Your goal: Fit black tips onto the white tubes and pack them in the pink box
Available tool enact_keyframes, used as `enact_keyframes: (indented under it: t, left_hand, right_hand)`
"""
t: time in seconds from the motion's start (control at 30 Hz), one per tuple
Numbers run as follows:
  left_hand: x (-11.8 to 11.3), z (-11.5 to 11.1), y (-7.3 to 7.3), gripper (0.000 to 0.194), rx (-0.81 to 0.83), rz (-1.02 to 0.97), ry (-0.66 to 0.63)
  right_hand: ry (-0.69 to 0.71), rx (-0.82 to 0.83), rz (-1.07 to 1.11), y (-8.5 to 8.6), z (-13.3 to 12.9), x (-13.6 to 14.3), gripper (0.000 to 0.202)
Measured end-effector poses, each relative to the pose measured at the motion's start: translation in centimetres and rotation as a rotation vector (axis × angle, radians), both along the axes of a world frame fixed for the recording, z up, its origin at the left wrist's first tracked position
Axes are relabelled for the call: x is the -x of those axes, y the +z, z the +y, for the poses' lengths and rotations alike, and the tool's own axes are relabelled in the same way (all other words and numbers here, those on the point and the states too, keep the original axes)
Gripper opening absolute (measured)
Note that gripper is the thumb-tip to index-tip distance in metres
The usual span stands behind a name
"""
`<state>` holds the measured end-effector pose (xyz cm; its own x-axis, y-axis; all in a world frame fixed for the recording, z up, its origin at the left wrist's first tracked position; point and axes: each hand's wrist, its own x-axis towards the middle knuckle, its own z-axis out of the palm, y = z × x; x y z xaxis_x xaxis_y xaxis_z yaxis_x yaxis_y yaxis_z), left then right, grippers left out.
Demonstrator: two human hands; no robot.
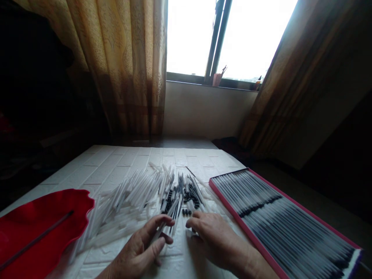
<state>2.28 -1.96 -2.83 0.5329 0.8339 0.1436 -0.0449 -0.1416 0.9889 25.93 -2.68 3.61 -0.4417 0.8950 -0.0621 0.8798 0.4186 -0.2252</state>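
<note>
Close to the table's front edge, my left hand (139,248) is closed loosely round a slim translucent pen barrel (159,232), which slants up toward the pile. My right hand (216,236) is just to its right, its fingers curled down and pinched; whatever they hold is hidden under them. A short row of small black caps (186,212) lies just ahead of its fingertips. Dark thin pen refills (180,190) and more black pieces form a loose heap in front of both hands. Clear pen barrels (142,188) are piled to the left of that heap.
At left a red scalloped tray (72,197) holds one slim pen (35,241). A pink-edged box (229,207) on the right is filled with rows of pens (293,221). The white brick-patterned table covering (116,155) runs back toward the curtains (136,69) and window.
</note>
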Motion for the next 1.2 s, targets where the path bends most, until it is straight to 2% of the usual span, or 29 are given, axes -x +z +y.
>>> enact_keyframes:
  t: [0.07,0.17,0.3,0.4,0.57,0.73,0.9,0.97,1.07,1.2]
  left_hand:
    - [-0.3,0.0,0.0,0.035,0.07,-0.062,0.019]
    - [-0.5,0.0,0.5,0.044,0.11,-0.059,0.047]
    - [-0.4,0.3,1.0,0.048,0.07,0.022,0.103]
    - [-0.2,0.5,0.8,0.049,0.044,0.062,0.179]
    - [0.0,0.6,0.1,0.049,-0.055,0.078,0.259]
    - [0.2,0.7,-0.2,0.046,-0.108,0.106,0.257]
    - [0.2,0.7,-0.1,0.046,-0.085,0.088,0.281]
    - [0.1,0.6,0.4,0.048,-0.063,0.092,0.277]
    - [-0.1,0.5,1.3,0.048,-0.041,0.123,0.273]
    - [-0.2,0.5,1.7,0.05,-0.066,0.122,0.282]
  right_hand:
    - [-0.021,-0.015,0.057,0.5,0.3,-0.4,0.01]
    - [-0.088,-0.051,0.187,0.8,0.8,-1.2,0.015]
    - [-0.088,-0.084,0.358,0.1,1.4,-1.9,0.021]
    - [-0.071,-0.155,0.467,-0.4,1.7,-2.0,0.02]
    - [-0.044,-0.2,0.498,-0.2,1.8,-1.8,0.017]
    - [0.008,-0.206,0.561,0.1,1.6,-1.9,0.021]
    - [-0.062,-0.239,0.6,0.4,1.6,-2.0,0.017]
    - [-0.119,-0.19,0.698,0.3,1.7,-2.0,0.016]
    - [-0.211,-0.043,0.991,0.2,1.9,-1.7,0.014]
    - [-0.34,0.166,1.29,0.4,2.1,-1.3,0.035]
